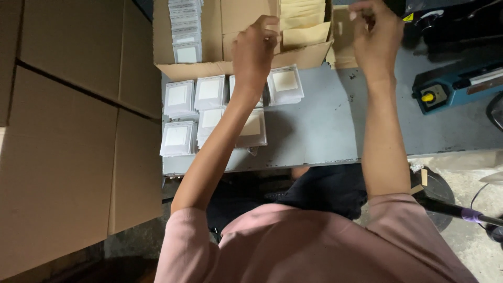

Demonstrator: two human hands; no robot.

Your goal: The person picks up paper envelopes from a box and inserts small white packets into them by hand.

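While both arms reached forward over the grey table (319, 126), the left hand (255, 50) hung at the front edge of an open carton (209, 69); its fingers (270, 31) were curled together, knuckles up, over the tan envelopes (304, 36) standing in the carton, and whether they pinched one I could not tell; the right hand (374, 36) was raised just beyond the carton's right wall, its fingers (361, 10) bent inward and bunched near the thumb, and what they gripped, if anything, was too blurred to tell; the two hands were well apart, with the envelopes between them. Inside the carton, to the left, stood a row of clear sleeves (186, 29) with white squares showing through; on the table just in front of the carton lay small stacks of packets (179, 98) in two rows, most with white inserts, two with tan ones (285, 83); the left forearm crossed above the middle stacks. To the right, a blue sealer (450, 91) with a yellow knob (428, 97) sat on the table, well apart from the packets; a large cardboard box (63, 157) filled the left side, beside the table; the person wore a pink shirt (314, 246).
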